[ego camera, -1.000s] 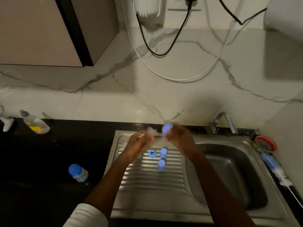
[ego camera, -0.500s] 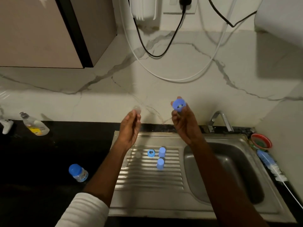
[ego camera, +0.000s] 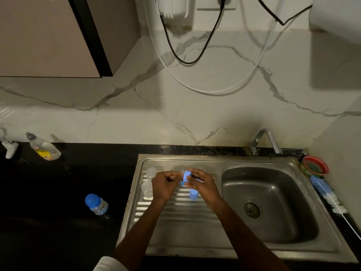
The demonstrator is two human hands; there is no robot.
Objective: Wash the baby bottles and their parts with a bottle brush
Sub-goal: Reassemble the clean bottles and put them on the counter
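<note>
Over the sink's ribbed drainboard [ego camera: 175,216] my right hand [ego camera: 205,185] pinches a blue bottle collar ring [ego camera: 187,176]. My left hand [ego camera: 165,185] is curled right against the ring, with a pale clear nipple [ego camera: 182,170] barely showing at its fingertips. A blue cap [ego camera: 193,194] stands on the drainboard under my right hand. Two clear parts [ego camera: 151,172] [ego camera: 146,189] sit at the drainboard's left end. A baby bottle with a blue cap [ego camera: 95,204] lies on the black counter. The blue bottle brush [ego camera: 322,189] lies right of the basin.
The sink basin [ego camera: 273,202] is at the right, with the tap [ego camera: 265,140] behind it and a red bowl [ego camera: 315,166] at its far corner. A dish soap bottle [ego camera: 44,149] lies at the counter's back left. Cables hang on the marble wall.
Both hands have come down from in front of the wall to just above the drainboard and closed together; the nipple and blue ring, held apart half a second ago, now meet.
</note>
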